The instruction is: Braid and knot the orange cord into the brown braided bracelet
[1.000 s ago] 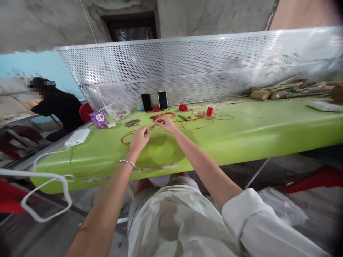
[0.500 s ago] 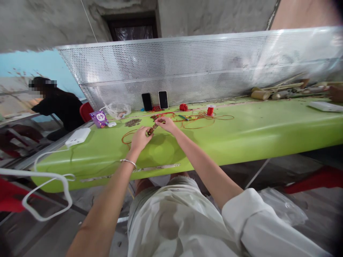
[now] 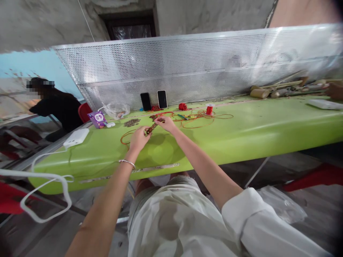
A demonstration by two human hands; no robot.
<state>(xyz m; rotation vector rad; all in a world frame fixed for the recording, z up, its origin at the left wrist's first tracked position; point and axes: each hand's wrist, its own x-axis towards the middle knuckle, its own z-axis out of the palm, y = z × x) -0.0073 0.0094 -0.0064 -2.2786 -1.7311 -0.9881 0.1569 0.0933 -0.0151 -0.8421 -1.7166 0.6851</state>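
Both hands meet over the green table [image 3: 241,132], a little in from its near edge and left of its middle. The left hand [image 3: 138,137] pinches one end of a short brown strip [image 3: 151,127], fingers closed on it; the right hand [image 3: 166,124] grips the other end between thumb and fingertips. The strip lies tilted between the two hands, just above the tabletop; what it is made of is too small to tell. A bracelet [image 3: 128,162] circles the left wrist.

Orange cord [image 3: 199,121] loops loosely across the table from beside the hands toward the far edge, where a red spool [image 3: 209,110] stands upright and a red ball of thread [image 3: 183,106] lies near it. Two phones [image 3: 154,100] lean side by side against the perforated metal screen [image 3: 187,67] along the far edge. Left of them are a clear bag [image 3: 118,110], a purple box [image 3: 98,119] and a pile of small brown pieces [image 3: 132,122]. A white charger [image 3: 76,137] sits near the left end, its cable [image 3: 43,178] hanging off the edge. A person in black [image 3: 56,107] works beyond the left end.
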